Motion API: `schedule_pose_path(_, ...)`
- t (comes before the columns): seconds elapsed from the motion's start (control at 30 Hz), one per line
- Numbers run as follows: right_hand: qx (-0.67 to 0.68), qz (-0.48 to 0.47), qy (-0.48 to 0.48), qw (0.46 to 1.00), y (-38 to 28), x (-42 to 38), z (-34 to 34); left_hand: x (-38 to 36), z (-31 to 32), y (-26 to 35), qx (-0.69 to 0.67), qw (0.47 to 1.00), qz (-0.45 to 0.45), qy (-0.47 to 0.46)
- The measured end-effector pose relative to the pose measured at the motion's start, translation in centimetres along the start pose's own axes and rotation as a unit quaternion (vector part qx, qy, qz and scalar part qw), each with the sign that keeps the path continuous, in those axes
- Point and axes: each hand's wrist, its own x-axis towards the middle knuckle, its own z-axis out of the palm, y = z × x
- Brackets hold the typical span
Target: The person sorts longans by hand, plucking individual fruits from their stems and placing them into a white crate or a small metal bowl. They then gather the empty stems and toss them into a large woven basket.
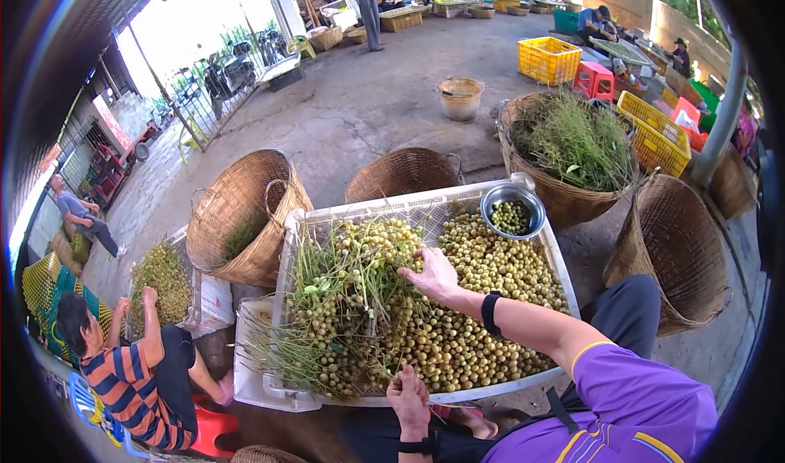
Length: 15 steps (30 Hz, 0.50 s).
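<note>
A white rectangular tray (564, 271) holds stemmed clusters of small round yellow-brown fruit (352, 275) on its left and loose fruit (482, 299) on its right. Over the middle of the tray, at the edge of the clusters, is my right hand (433, 275), its fingers apart. My left hand (409, 393) is at the tray's near edge with the fingers pinched together beside some stems; what is between them is too small to make out. A metal bowl (513, 210) with several fruits sits in the tray's far right corner.
Wicker baskets (237, 210) stand beyond the tray; one (564, 189) is full of green stems, another (670, 254) is at the right. A co-worker in a striped shirt (139, 389) sits at the left. Yellow crates (549, 61) and a bucket (461, 99) are farther off.
</note>
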Motion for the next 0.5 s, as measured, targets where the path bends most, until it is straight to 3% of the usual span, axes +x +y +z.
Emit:
schedule_pose_path(0.13, -0.032, -0.066, 0.081, 0.994, -0.6, 0.0, -0.7, 0.1, 0.1, 0.4, -0.033, 0.999, -0.028, -0.013)
schedule_pose_path(0.23, 0.029, -0.04, 0.02, 0.999, -0.7, 0.4, -0.9, 0.1, 0.1, 0.4, -0.033, 0.998, -0.041, -0.034)
schedule_pose_path(0.3, 0.0, 0.038, -0.04, 0.998, -0.5, 1.0, -0.4, 0.3, 0.1, 0.0, -0.038, 0.997, -0.041, -0.058)
schedule_pose_path(0.43, -0.017, 0.013, -0.115, 0.993, -0.6, 1.2, -0.8, 0.3, 0.5, -0.2, -0.045, 0.996, -0.053, -0.059)
schedule_pose_path(0.5, 0.035, 0.012, -0.167, 0.985, 0.4, 1.8, -0.3, 0.5, 0.4, -0.4, -0.041, 0.995, -0.065, -0.069)
